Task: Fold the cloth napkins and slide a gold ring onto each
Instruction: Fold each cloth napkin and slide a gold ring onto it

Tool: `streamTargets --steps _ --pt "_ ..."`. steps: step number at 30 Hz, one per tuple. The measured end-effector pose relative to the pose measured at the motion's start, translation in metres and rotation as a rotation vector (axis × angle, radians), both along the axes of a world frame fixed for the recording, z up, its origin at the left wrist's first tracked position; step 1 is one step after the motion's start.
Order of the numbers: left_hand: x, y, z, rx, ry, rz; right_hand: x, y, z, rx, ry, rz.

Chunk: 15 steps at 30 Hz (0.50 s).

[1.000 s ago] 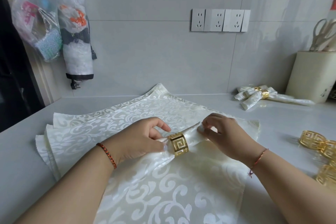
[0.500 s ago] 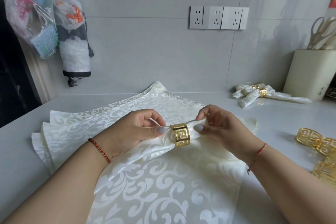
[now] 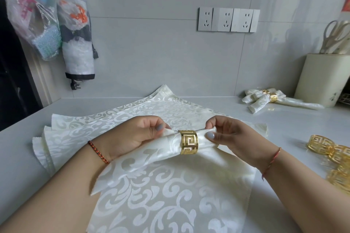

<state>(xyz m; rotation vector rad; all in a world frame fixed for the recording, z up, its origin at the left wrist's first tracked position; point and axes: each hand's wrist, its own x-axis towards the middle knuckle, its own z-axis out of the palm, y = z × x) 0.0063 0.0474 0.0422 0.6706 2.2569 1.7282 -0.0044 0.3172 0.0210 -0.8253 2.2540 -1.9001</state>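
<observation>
The spare gold rings (image 3: 335,161) run off the right edge, and the fingertips of both hands are buried in cloth. The rolled napkin (image 3: 151,157) lies left to right above the flat napkin stack (image 3: 151,204), gold ring (image 3: 188,142) around it — left hand (image 3: 136,136) and right hand (image 3: 231,138) pinch it either side, thumbs up.

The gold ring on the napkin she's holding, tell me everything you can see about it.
The gold ring is a shiny, metal-looking band with a cut-out Greek-key pattern. It encircles a rolled cream napkin, set crosswise to the roll. The left hand pinches the cloth just left of it, the right hand just right; neither clearly touches the ring.
</observation>
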Motion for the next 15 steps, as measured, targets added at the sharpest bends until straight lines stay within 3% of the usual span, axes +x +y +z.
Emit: streamTargets --steps 3,8,15 --pt "-0.0007 -0.0009 0.0018 0.051 -0.031 -0.022 -0.0001 0.0027 0.0004 -0.043 -0.003 0.053" --pt "0.0024 0.0010 -0.0022 0.175 -0.141 -0.034 -0.0002 0.0002 0.0014 -0.080 0.042 -0.080" --pt "0.0032 0.0035 -0.0028 -0.034 -0.040 0.053 -0.0014 -0.0010 -0.0008 -0.092 -0.007 -0.083"
